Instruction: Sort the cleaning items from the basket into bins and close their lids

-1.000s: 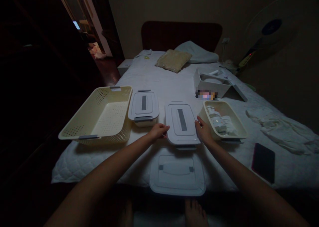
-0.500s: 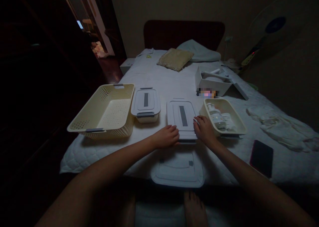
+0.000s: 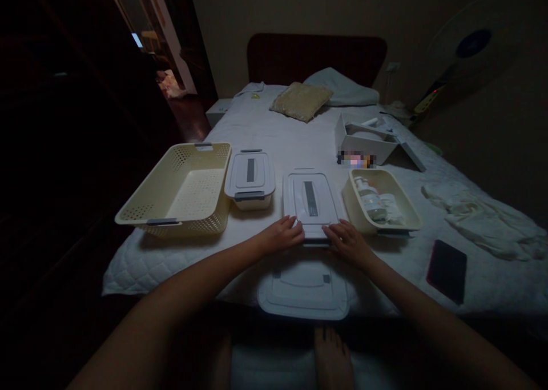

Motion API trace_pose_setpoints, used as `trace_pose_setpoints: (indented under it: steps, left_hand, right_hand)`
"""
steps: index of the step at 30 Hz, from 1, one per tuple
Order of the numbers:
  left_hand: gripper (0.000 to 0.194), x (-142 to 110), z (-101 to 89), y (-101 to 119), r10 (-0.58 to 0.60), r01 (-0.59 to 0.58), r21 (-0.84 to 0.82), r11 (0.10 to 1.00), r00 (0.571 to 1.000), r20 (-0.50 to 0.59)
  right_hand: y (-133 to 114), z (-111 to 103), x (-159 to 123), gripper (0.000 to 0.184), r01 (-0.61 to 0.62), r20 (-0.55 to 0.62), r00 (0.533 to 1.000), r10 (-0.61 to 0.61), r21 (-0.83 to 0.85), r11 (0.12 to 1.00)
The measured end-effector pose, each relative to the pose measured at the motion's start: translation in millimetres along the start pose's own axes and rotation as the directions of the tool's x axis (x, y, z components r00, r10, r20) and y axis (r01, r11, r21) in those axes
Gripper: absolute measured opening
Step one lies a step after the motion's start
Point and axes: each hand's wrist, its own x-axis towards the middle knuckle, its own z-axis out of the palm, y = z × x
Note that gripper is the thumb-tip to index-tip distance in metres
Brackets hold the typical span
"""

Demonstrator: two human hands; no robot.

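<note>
A lidded storage box (image 3: 310,198) with a grey strip on its white lid stands on the bed in front of me. My left hand (image 3: 282,234) has its fingers bent over the lid's front left corner and grips it. At the front right, my right hand (image 3: 349,242) lies with its fingers stretched out on the lid's edge. A loose white lid (image 3: 303,293) lies nearer to me, at the bed's edge. To the right of the box stands an uncovered cream bin (image 3: 405,198) with white bottles (image 3: 371,200) in it. A smaller lidded box (image 3: 250,176) sits to the left.
A large cream basket (image 3: 188,201) stands at the left. On the right lie a dark tablet or phone (image 3: 447,270) and a crumpled cloth (image 3: 492,218). Farther back are a white open box (image 3: 363,141), a cushion (image 3: 301,100) and a fan (image 3: 473,43).
My right hand has moved from the lid's right side to its front right corner. The lidded box between my hands has shifted slightly to the left. My left hand stays at its corner.
</note>
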Motion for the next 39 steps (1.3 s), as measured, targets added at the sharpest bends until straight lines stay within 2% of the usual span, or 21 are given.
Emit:
trace_pose_setpoints:
  steps: [2, 7, 11, 14, 19, 24, 31, 35, 39]
  left_hand:
    - [0.022, -1.5, 1.1, -1.9, 0.031, -0.031, 0.009, 0.999, 0.999, -0.010]
    - [0.022, -4.8, 2.1, -2.5, 0.068, -0.069, 0.148, 0.986, 0.998, 0.016]
    - [0.020, -0.9, 1.2, 1.6, 0.057, -0.058, 0.147, 0.987, 0.998, 0.013]
    - [0.019, 2.7, 0.7, 3.5, 0.037, -0.037, 0.135, 0.990, 0.999, 0.004]
    - [0.022, 4.7, -0.9, 4.6, 0.028, -0.033, 0.117, 0.993, 0.999, 0.039]
    - [0.028, 7.3, -2.1, 5.7, -0.011, 0.000, 0.131, 0.991, 0.996, 0.088]
    - [0.025, 11.3, -7.1, 6.4, -0.089, 0.087, 0.023, 0.996, 0.992, 0.093]
    - [0.032, 10.5, -14.9, 5.9, -0.123, 0.132, -0.078, 0.988, 0.985, 0.119]
    - [0.032, 10.9, -18.2, 5.7, -0.138, 0.153, -0.098, 0.983, 0.980, 0.142]
  right_hand:
    - [1.0, 2.4, -0.6, 0.044, -0.004, 0.008, 1.000, 0.004, -0.033, 0.999]
    - [-1.8, -1.9, 8.1, 0.034, 0.061, -0.009, 0.998, -0.062, -0.093, 0.994]
    - [-5.2, -8.1, 18.2, 0.024, 0.057, -0.017, 0.998, -0.060, -0.144, 0.988]
    - [-6.7, -11.6, 24.0, 0.020, 0.040, 0.014, 0.999, -0.039, -0.110, 0.993]
    - [-7.4, -16.3, 30.1, 0.028, 0.031, 0.056, 0.998, -0.026, -0.084, 0.996]
    - [-4.6, -19.4, 33.9, 0.027, 0.031, 0.119, 0.993, -0.025, -0.047, 0.998]
    - [-2.5, -23.5, 39.0, 0.025, 0.018, 0.167, 0.986, -0.004, -0.083, 0.996]
    - [-2.0, -25.3, 40.7, 0.025, -0.011, 0.197, 0.980, 0.023, -0.060, 0.998]
    - [-1.7, -24.4, 40.9, 0.029, -0.028, 0.217, 0.975, 0.039, -0.051, 0.998]
